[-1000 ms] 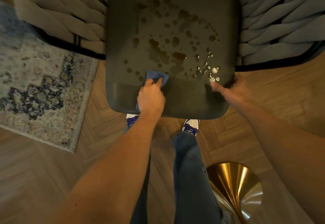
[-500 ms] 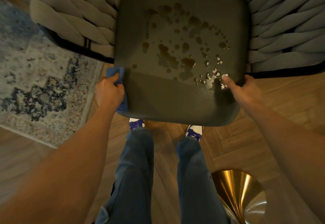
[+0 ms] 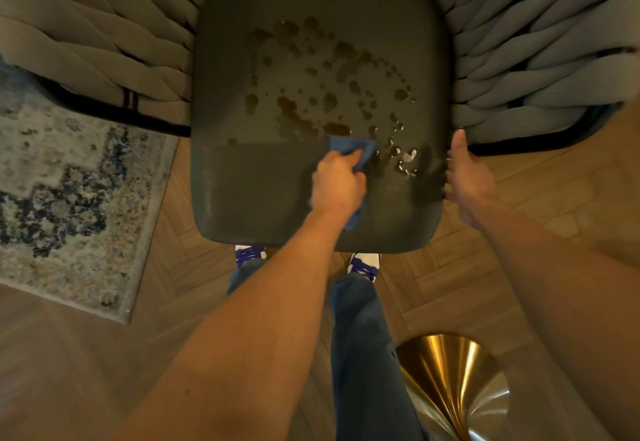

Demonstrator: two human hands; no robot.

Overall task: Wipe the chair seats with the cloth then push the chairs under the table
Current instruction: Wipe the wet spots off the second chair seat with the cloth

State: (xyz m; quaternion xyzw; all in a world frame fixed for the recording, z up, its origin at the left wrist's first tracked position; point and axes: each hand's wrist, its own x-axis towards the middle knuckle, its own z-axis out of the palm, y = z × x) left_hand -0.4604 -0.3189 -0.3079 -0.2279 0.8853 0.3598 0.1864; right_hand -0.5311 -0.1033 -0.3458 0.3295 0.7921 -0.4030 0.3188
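Observation:
A dark grey chair seat (image 3: pixel 263 184) fills the upper middle of the head view, spotted with brown stains and wet droplets (image 3: pixel 311 108). My left hand (image 3: pixel 337 186) presses a folded blue cloth (image 3: pixel 349 150) flat on the seat's front right part, just left of the shiny droplets. My right hand (image 3: pixel 465 177) rests at the seat's right front edge with the thumb up and fingers apart, holding nothing. The strip of seat in front of the cloth line looks free of stains.
Woven grey padded armrests (image 3: pixel 104 46) flank the seat on a black frame. A patterned rug (image 3: pixel 69 198) lies on the left over herringbone wood floor. A gold table base (image 3: pixel 450 381) stands at the lower right, beside my legs and shoes.
My left hand swept the cloth out to the seat's left front corner, then back right across the front strip. My right hand slid from the seat surface to its right edge.

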